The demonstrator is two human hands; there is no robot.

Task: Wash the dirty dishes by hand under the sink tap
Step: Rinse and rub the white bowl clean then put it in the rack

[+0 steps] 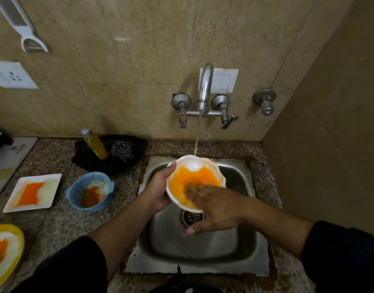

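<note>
White bowl (195, 166) orange-smeared; blue bowl (91, 188); speckled granite counter (61, 225).

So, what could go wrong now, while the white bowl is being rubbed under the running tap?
1. The left hand holds the wet white bowl only by its rim; it may slip into the sink.
2. The water stream strikes the bowl's far edge, so orange residue could splash onto the counter.
3. The right hand rubs bare, without the steel scrubber; stains may remain.
</note>
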